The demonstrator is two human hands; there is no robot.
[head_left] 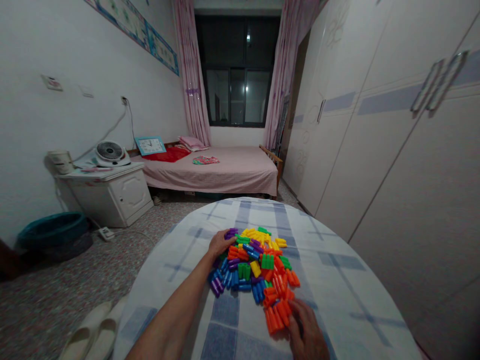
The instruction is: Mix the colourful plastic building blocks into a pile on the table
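Observation:
A heap of small plastic toy blocks, each shaped like joined tubes, lies on the cloth-covered table. At the heap's far left edge is my left hand, its fingers stretched out over the purple blocks and a green block. My right hand is at the near right end, with bent fingers against an orange block. Other orange blocks lie beside it. Yellow blocks are gathered at the back, and blue blocks mostly at the front left.
Beyond the table stands a bed with a pink sheet. A white cabinet carrying a fan is at the left, near a teal bin. Slippers rest on the floor. A tall wardrobe lines the right side.

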